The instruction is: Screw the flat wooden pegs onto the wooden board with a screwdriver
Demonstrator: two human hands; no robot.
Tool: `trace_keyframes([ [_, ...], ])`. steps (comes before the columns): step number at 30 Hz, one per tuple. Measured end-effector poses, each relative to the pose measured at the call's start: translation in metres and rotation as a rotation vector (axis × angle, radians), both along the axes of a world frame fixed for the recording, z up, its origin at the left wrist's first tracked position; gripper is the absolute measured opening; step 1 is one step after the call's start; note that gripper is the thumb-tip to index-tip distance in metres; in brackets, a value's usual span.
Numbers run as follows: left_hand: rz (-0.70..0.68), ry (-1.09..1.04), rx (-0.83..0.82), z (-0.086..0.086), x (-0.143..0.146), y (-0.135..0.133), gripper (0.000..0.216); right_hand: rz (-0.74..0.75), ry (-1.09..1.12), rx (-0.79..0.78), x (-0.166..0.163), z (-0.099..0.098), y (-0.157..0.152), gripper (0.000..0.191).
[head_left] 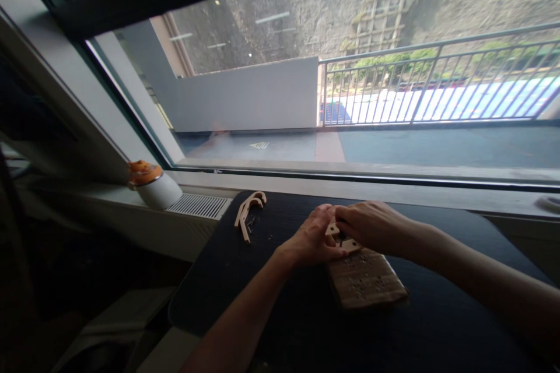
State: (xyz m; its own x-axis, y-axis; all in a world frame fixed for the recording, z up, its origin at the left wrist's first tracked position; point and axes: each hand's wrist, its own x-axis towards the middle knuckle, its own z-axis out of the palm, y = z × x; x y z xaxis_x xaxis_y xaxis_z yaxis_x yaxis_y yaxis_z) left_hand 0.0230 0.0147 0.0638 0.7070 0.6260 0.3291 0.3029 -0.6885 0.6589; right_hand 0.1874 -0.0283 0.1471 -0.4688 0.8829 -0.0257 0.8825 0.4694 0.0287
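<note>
My left hand (308, 239) is closed around a pale wooden piece with dark holes (350, 245), its thumb along the near side and its fingers at the far side. My right hand (376, 226) is bent down over the same piece with the fingertips pinched together; whatever lies between them is hidden. Under the near edge of the piece is a thick wooden block (367, 284) with scratches and pits on its top. Two curved, hook-like wooden parts (244, 217) rest on the table to the left of my hands. Small dark screws or pins (251, 223) are scattered beside them.
The dark table (210, 280) has rounded corners and stands against a window sill (297, 186). A white container with an orange top (155, 186) sits on the ledge at left, near a vent grille (199, 206). Beyond the glass are a walkway and a railing (429, 84).
</note>
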Motion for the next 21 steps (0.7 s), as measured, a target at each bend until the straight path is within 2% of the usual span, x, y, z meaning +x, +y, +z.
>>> trace_keyframes([
  [2, 0.034, 0.008, -0.068, -0.004, -0.007, -0.003, 0.095, -0.007, -0.002, -0.007, -0.001, -0.001, 0.001, 0.017],
  [4, 0.063, 0.030, -0.128, -0.010, -0.012, -0.005, 0.102, -0.046, -0.016, -0.005, -0.002, -0.002, 0.000, 0.021],
  [11, 0.132, 0.012, -0.140, -0.031, -0.007, -0.005, 0.103, -0.168, -0.046, 0.024, -0.015, 0.000, -0.008, 0.029],
  [15, 0.235, -0.069, -0.204, -0.038, -0.005, -0.014, 0.110, -0.217, -0.053, 0.047, -0.026, -0.001, -0.014, 0.032],
  [18, 0.304, -0.079, -0.319, -0.048, -0.008, -0.024, 0.119, -0.207, -0.052, 0.050, -0.031, -0.001, -0.018, 0.031],
  [21, 0.338, -0.081, -0.311, -0.061, -0.008, -0.028, 0.114, -0.164, -0.043, 0.039, -0.030, 0.001, -0.020, 0.032],
])
